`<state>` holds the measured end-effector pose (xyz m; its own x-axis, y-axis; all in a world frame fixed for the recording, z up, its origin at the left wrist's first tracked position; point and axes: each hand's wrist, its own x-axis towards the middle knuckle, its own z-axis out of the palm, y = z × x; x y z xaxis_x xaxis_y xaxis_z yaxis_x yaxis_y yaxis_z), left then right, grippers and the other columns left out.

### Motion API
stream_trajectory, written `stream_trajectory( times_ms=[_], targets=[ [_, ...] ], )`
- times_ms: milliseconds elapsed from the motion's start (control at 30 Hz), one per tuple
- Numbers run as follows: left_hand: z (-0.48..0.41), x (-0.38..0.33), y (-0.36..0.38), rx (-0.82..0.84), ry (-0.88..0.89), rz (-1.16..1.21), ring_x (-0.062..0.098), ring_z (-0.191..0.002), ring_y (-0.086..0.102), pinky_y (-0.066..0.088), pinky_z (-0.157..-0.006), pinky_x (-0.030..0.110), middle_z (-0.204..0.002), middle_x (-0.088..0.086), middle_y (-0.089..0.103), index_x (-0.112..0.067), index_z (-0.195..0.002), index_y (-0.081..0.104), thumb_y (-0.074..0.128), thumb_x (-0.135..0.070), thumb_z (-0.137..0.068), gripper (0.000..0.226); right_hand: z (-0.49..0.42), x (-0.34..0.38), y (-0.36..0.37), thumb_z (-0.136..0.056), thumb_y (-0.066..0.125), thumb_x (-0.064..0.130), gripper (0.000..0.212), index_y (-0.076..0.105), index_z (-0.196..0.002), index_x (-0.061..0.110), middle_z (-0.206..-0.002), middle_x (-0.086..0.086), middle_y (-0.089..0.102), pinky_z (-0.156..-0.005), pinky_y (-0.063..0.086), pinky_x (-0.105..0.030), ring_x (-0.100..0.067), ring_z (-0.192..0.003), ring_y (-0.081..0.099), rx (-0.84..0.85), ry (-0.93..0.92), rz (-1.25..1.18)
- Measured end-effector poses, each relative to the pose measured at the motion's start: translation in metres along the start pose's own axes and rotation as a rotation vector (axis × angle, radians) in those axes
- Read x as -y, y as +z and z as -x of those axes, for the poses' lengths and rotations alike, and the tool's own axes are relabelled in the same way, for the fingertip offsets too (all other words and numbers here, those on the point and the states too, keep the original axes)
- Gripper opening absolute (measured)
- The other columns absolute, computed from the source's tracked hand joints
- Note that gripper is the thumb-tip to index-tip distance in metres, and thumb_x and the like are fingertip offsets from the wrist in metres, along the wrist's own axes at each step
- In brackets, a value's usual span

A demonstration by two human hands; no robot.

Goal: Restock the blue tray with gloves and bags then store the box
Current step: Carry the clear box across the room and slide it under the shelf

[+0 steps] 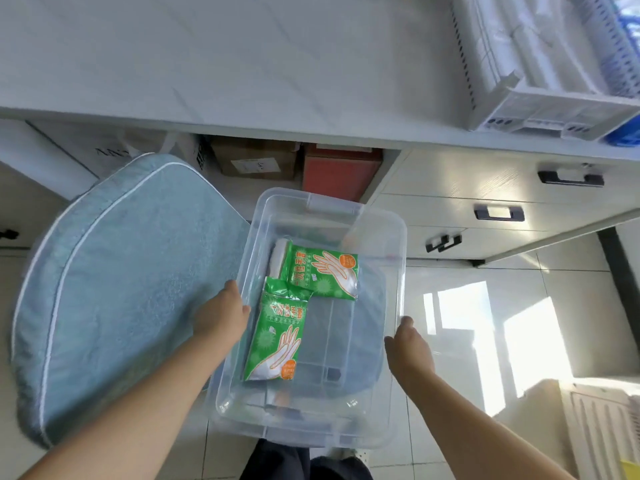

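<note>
A clear plastic box [391, 237] is held above the floor, in front of the desk. My left hand [221, 315] grips its left wall and my right hand [408, 351] grips its right wall. Inside lie two green packs of disposable gloves: one [325, 270] toward the far end, the other [277, 337] nearer to me along the left side. A whitish roll [278, 258] lies beside the far pack. At the top right of the desk stands a white tray [540, 116] holding rolls of clear bags [540, 39], with a blue tray [625, 133] partly showing under it.
A teal chair cushion [114, 282] sits left of the box. Under the desk stand cardboard boxes [256, 161] and a red box [341, 171]. White drawers with dark handles [498, 213] are to the right. A white slatted basket [602, 427] stands at the lower right on the tiled floor.
</note>
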<state>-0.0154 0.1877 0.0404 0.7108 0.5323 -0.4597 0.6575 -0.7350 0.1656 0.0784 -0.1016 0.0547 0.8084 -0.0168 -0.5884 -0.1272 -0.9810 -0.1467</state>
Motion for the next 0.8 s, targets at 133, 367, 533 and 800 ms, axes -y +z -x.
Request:
stream_trajectory(
  times_ms=[133, 367, 533, 800],
  targets=[
    [0.003, -0.006, 0.001, -0.111, 0.054, 0.099, 0.038, -0.069, 0.06, 0.034, -0.054, 0.033, -0.081, 0.019, 0.065, -0.01, -0.079, 0.033, 0.053, -0.015, -0.081, 0.021, 0.003, -0.013, -0.006, -0.082, 0.042, 0.007, 0.013, 0.037, -0.093, 0.012, -0.085, -0.013, 0.062, -0.056, 0.037, -0.033, -0.03, -0.065, 0.049, -0.061, 0.064, -0.043],
    [0.033, -0.071, -0.005, -0.07, 0.193, 0.099, 0.03, -0.064, 0.046, 0.034, -0.058, 0.031, -0.082, 0.014, 0.063, -0.011, -0.088, 0.046, 0.056, -0.019, -0.08, 0.016, 0.036, -0.087, -0.037, -0.086, 0.047, 0.02, 0.023, 0.043, -0.106, 0.008, -0.095, -0.014, 0.064, -0.063, 0.041, -0.034, -0.034, -0.084, 0.06, -0.143, 0.134, -0.041],
    [0.068, -0.149, 0.001, -0.036, 0.391, 0.04, 0.03, -0.062, 0.047, 0.034, -0.055, 0.032, -0.076, 0.009, 0.057, -0.013, -0.079, 0.04, 0.055, -0.021, -0.08, 0.017, 0.075, -0.173, -0.053, -0.086, 0.049, 0.022, 0.025, 0.045, -0.107, 0.01, -0.093, -0.013, 0.064, -0.063, 0.041, -0.033, -0.032, -0.083, 0.059, -0.219, 0.286, -0.144],
    [0.145, -0.316, 0.0, -0.032, 0.717, -0.011, 0.03, -0.065, 0.048, 0.032, -0.057, 0.032, -0.078, 0.009, 0.056, -0.015, -0.079, 0.037, 0.052, -0.017, -0.077, 0.016, 0.133, -0.315, -0.085, -0.088, 0.051, 0.021, 0.02, 0.045, -0.1, 0.007, -0.08, -0.011, 0.053, -0.06, 0.037, -0.035, -0.029, -0.071, 0.046, -0.393, 0.49, -0.398]
  ],
)
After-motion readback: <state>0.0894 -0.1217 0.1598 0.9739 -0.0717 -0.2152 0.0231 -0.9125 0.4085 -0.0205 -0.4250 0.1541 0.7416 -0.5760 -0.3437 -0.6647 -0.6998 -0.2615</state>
